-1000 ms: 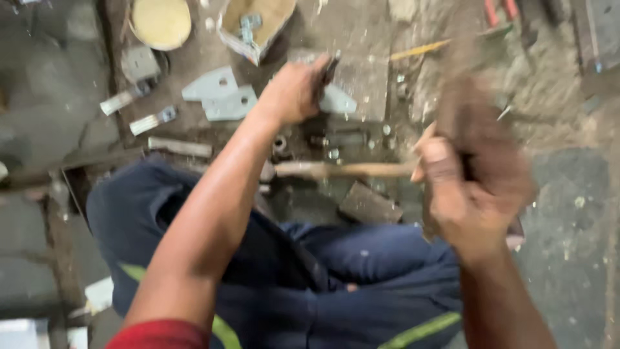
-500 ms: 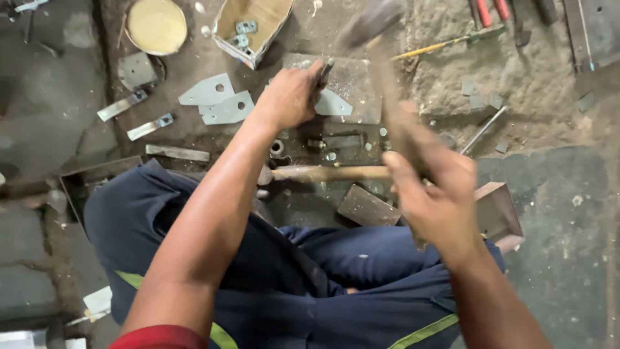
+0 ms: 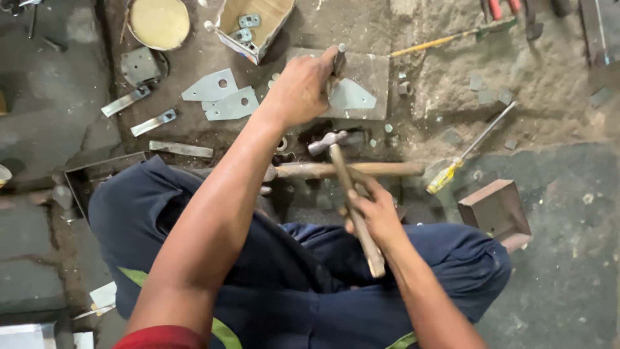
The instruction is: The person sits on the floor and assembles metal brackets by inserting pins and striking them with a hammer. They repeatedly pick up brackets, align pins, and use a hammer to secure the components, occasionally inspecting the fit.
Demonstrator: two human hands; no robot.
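Observation:
My left hand (image 3: 302,87) grips a dark metal punch (image 3: 338,59) and holds it upright on a pale triangular metal piece (image 3: 352,95) that lies on a flat grey steel plate (image 3: 374,68). My right hand (image 3: 374,213) is closed on the wooden handle of a hammer (image 3: 349,187). The hammer's steel head (image 3: 327,140) hangs low, just below the plate and short of the punch. I sit cross-legged on the floor in dark blue trousers.
A second wooden-handled hammer (image 3: 349,169) lies across the floor under my hand. Cut metal plates (image 3: 223,97), a cardboard box (image 3: 255,22) of parts, a round tin lid (image 3: 159,22), a yellow-handled screwdriver (image 3: 462,161) and a brown block (image 3: 494,208) lie around.
My right hand has swung the hammer down from a raised position at the right, and its head is now low near the plate. My left hand has kept the punch in place.

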